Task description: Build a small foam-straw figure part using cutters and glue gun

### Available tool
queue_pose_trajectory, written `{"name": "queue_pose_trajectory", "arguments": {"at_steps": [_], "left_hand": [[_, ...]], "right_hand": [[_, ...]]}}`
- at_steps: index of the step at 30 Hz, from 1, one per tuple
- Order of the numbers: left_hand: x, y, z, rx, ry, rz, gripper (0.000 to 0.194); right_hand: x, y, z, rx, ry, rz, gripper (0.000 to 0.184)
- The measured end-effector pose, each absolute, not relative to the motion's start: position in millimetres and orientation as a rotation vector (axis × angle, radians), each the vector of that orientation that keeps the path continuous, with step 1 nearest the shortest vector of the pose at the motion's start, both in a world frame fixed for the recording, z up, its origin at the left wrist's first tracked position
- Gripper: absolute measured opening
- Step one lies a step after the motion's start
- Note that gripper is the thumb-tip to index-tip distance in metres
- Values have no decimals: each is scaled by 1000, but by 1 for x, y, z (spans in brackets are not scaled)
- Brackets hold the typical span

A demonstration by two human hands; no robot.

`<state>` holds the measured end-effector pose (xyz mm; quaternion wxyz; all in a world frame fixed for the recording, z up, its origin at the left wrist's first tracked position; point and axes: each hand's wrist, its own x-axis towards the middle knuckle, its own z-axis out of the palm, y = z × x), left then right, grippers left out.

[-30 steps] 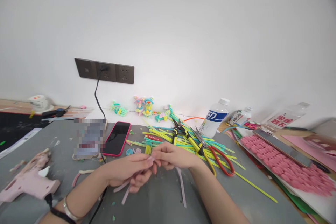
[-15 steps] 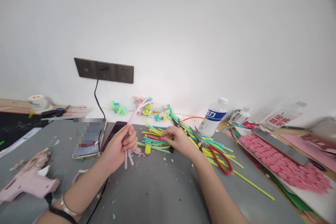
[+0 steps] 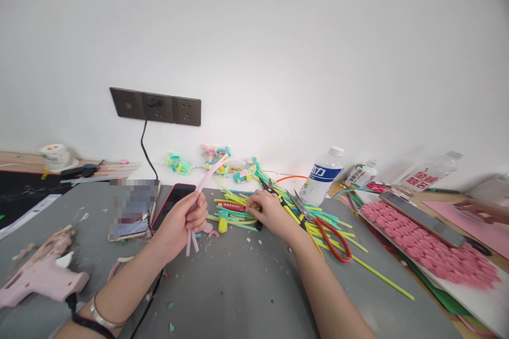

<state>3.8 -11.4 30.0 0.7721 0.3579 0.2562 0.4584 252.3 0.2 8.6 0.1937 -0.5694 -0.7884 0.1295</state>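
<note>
My left hand [image 3: 188,215] is closed around a few pale pink pipe cleaners [image 3: 210,170]. Their long ends point up to the right, and short ends stick out below the fist. Over a pile of yellow, green and teal pipe cleaners [image 3: 330,225], my right hand [image 3: 267,208] has its fingers curled together. Whatever lies between those fingertips is hidden. Just left of them is a slim red object with a printed label [image 3: 232,206]. A small yellow and teal bundle [image 3: 223,221] sits below it. Red-handled scissors [image 3: 332,241] rest on the pile, right of my right hand.
A pink glue gun [image 3: 47,278] with a black cable lies left, near a phone [image 3: 137,212]. Small pipe-cleaner figures [image 3: 217,156] stand by the wall. A bottle [image 3: 324,176] is behind the scissors. At right, a phone [image 3: 423,218] lies on pink braided material [image 3: 429,249]; another person's hand [image 3: 483,209] shows beyond.
The tips of the pink pipe cleaners have dipped slightly. My right fingers have shifted a little right, off the end of the red object. The view has moved slightly.
</note>
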Motion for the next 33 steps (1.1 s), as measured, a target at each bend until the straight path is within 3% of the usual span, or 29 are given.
{"name": "queue_pose_trajectory", "arguments": {"at_steps": [4, 10, 17, 28, 33], "left_hand": [[4, -10, 27, 806, 558, 979, 31], [5, -10, 26, 824, 563, 966, 30], [5, -10, 27, 835, 576, 967, 30], [5, -12, 30, 843, 571, 946, 30], [6, -14, 33, 853, 555, 942, 30]], "right_hand": [[253, 1, 6, -1634, -2236, 338, 6], [251, 0, 2, -1614, -2237, 316, 12], [258, 3, 9, -1520, -1988, 610, 14], [241, -9, 37, -788, -1006, 636, 26], [263, -26, 60, -553, -736, 842, 37]]}}
